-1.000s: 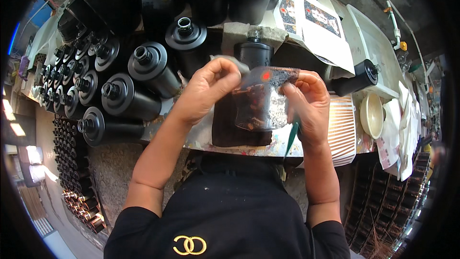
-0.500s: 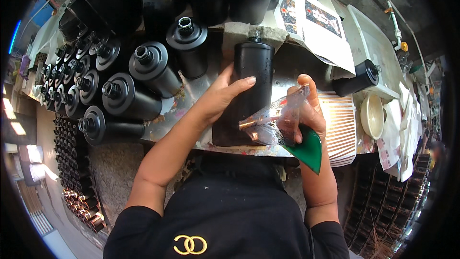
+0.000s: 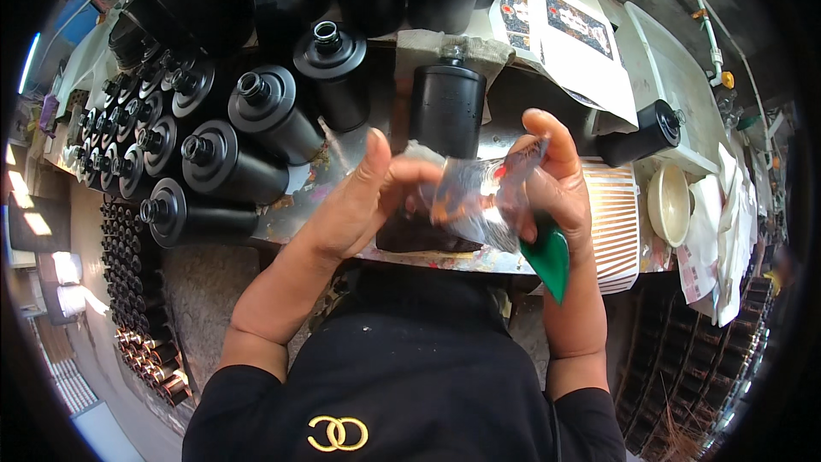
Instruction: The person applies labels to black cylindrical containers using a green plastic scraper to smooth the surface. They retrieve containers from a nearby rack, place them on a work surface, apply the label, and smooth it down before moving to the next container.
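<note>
Both hands pinch a clear printed film sheet (image 3: 483, 197): left hand (image 3: 363, 201) peels steadily while right hand (image 3: 556, 188), gripping a green scraper (image 3: 547, 257), keeps it taut above the black cylindrical bottle (image 3: 445, 111).

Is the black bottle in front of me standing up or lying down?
Lying down. The black bottle rests on its side on the bench, neck pointing away, behind the clear film held in both hands.
</note>
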The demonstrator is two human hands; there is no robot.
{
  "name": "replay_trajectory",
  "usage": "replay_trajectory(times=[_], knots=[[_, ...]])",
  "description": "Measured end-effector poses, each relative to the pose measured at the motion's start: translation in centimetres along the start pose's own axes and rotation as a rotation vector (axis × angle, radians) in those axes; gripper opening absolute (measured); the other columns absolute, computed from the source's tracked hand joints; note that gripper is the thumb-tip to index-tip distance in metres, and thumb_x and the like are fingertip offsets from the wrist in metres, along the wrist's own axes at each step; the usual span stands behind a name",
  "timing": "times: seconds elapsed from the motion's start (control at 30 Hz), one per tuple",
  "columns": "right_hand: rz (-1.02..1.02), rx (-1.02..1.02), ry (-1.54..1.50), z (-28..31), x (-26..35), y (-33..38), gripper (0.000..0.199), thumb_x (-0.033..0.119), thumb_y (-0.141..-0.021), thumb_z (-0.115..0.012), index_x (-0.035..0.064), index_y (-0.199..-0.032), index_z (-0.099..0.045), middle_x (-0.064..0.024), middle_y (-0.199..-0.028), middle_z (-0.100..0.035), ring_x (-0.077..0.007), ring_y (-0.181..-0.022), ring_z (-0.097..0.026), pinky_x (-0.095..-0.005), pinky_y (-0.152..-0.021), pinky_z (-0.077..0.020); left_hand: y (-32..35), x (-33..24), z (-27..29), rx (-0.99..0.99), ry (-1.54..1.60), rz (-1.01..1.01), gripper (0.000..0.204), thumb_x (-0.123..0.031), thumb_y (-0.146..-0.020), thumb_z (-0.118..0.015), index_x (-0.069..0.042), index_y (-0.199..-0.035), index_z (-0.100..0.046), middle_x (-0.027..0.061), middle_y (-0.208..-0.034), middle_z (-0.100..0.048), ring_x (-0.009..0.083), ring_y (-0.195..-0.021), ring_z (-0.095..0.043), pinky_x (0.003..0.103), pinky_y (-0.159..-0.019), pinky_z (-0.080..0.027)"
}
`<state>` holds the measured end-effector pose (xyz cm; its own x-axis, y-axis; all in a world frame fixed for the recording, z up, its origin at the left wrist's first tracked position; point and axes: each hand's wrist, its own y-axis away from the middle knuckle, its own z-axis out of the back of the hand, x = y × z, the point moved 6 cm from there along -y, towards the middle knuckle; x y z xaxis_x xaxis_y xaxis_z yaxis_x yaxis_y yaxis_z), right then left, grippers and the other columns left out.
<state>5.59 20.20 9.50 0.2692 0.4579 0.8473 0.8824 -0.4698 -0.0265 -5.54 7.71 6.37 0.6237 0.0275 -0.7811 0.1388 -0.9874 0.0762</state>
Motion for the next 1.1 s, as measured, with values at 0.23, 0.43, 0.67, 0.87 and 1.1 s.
replay_trajectory(times=[0.23,0.43,0.67,0.87,1.1], knots=[[-0.117,-0.085,-0.153,0.7,-1.1,0.4,0.053,0.004,-0.088,-0.06,0.0016,-0.137,-0.04,-0.0022,-0.072,-0.057,-0.0042,-0.039,-0.043,-0.017,-0.036,-0.033,0.4,-1.3,0.6,-0.233,-0.194,-0.216,0.017,-0.01,-0.088,-0.063,0.001,-0.101,-0.066,0.0052,-0.091,-0.066,0.0091,-0.085,-0.063,0.023,-0.075,-0.052],[-0.021,-0.136,0.131,3.5,-1.9,-3.2,0.051,0.007,-0.087,-0.063,-0.0006,-0.133,-0.042,-0.0011,-0.076,-0.059,-0.0031,-0.042,-0.044,-0.0166,-0.037,-0.0334,-2.5,-1.4,3.4,-0.41,-0.198,-0.15,0.048,-0.038,-0.098,-0.045,0.006,-0.11,-0.06,0.0084,-0.093,-0.067,0.0106,-0.079,-0.065,0.023,-0.068,-0.054],[-0.242,-0.321,0.012,6.0,-3.9,-3.5,0.04,0.033,-0.087,-0.066,0.0006,-0.102,-0.048,-0.0119,-0.086,-0.062,-0.0069,-0.04,-0.046,-0.0178,-0.034,-0.0332,-2.0,-1.5,3.4,-0.468,-0.505,-0.166,0.032,-0.029,-0.088,-0.066,-0.001,-0.102,-0.06,0.0046,-0.085,-0.067,0.0084,-0.071,-0.065,0.018,-0.06,-0.047],[-0.26,-0.213,0.132,3.1,-4.7,-1.0,0.032,0.01,-0.082,-0.071,-0.0007,-0.105,-0.053,-0.0015,-0.072,-0.062,-0.004,-0.042,-0.047,-0.0167,-0.037,-0.035,-0.2,0.2,3.0,-0.404,-0.388,0.065,0.026,-0.024,-0.086,-0.069,-0.003,-0.099,-0.061,0.0033,-0.08,-0.067,0.0085,-0.066,-0.065,0.016,-0.055,-0.041],[-0.369,-0.15,0.209,4.4,-4.4,-1.0,0.033,0.011,-0.082,-0.071,0.001,-0.108,-0.053,-0.0012,-0.072,-0.061,-0.003,-0.042,-0.045,-0.016,-0.039,-0.0317,1.1,1.2,2.7,-0.283,-0.729,0.317,0.028,-0.029,-0.079,-0.075,-0.003,-0.078,-0.066,0.0016,-0.069,-0.063,0.005,-0.056,-0.057,0.02,-0.05,-0.042]])
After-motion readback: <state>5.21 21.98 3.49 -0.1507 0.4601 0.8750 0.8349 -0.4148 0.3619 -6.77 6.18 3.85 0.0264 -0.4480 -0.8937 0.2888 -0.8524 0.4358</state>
